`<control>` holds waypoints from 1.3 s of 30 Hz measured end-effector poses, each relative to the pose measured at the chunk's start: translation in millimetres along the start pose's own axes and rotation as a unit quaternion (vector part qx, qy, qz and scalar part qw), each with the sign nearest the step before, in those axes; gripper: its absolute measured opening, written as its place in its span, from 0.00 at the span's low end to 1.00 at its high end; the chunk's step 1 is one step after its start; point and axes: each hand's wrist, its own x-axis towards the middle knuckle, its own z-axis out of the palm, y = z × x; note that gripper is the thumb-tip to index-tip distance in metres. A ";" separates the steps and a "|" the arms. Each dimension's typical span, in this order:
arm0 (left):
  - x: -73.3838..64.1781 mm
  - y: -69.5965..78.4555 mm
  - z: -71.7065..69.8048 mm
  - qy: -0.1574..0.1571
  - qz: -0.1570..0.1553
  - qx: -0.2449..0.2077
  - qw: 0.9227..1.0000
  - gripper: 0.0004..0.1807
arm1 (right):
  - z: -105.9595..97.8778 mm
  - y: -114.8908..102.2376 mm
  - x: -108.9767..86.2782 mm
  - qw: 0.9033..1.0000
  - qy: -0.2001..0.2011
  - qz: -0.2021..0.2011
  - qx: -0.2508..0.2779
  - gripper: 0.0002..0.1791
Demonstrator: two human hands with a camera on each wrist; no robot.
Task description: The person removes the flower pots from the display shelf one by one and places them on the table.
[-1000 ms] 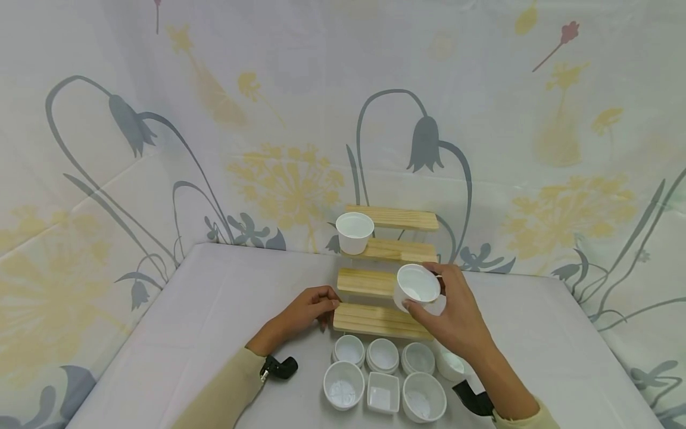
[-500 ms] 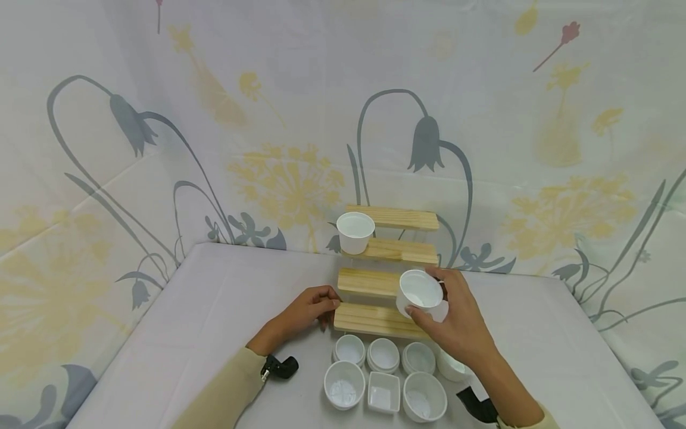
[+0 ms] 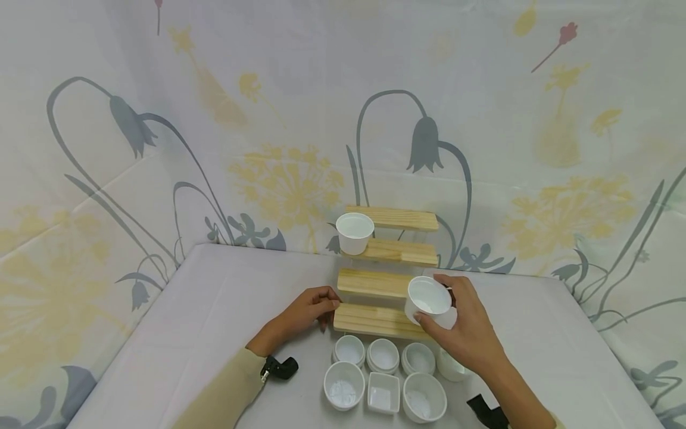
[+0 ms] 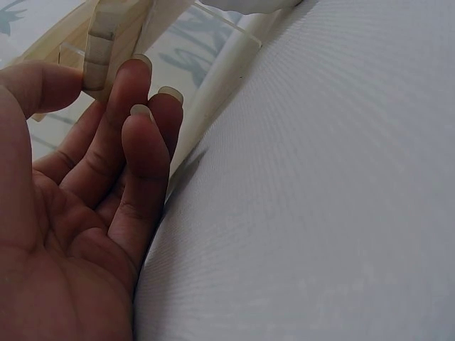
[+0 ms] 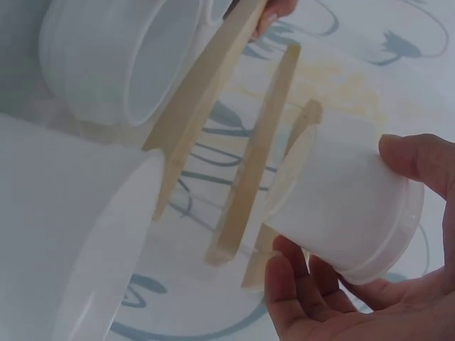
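Observation:
My right hand [image 3: 471, 328] grips a white round cup [image 3: 427, 296], thumb on the near side and fingers behind. The cup overlaps the right ends of the two lower boards in the head view; in the right wrist view, the same cup [image 5: 341, 192] sits between thumb and fingers. At the left end of the lowest wooden board [image 3: 375, 320] of a stepped stand, my left hand [image 3: 302, 313] pinches the wood between thumb and forefinger. The left wrist view shows that board end [image 4: 103, 42] close up. Another white cup [image 3: 355, 234] stands on the left of the second board from the top.
In front of the stand are several white containers: round cups [image 3: 344, 386] and one square dish [image 3: 383, 393]. One container [image 3: 451, 366] is partly hidden by my right hand. A flower-printed cloth [image 3: 300, 89] hangs behind the white-covered table [image 3: 225, 286].
My right hand has moved a little to the right and towards me, carrying the cup. The left hand has stayed at the board's end.

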 end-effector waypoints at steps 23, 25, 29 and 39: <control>0.5 -1.1 -0.2 -0.003 0.000 -0.005 1.000 0.11 | -18.3 14.4 -12.1 1.000 0.008 0.013 -0.027 0.41; 0.5 -1.0 -0.1 -0.003 -0.004 -0.005 1.000 0.11 | -19.9 14.7 -12.8 0.999 0.008 0.016 -0.030 0.41; -0.1 0.4 0.1 -0.003 -0.005 -0.004 1.000 0.11 | -22.5 16.7 -13.9 0.999 0.010 0.017 -0.033 0.41; -0.7 1.2 -0.7 -0.004 -0.006 -0.007 1.000 0.11 | -27.6 24.2 -14.3 0.999 0.017 0.009 -0.045 0.41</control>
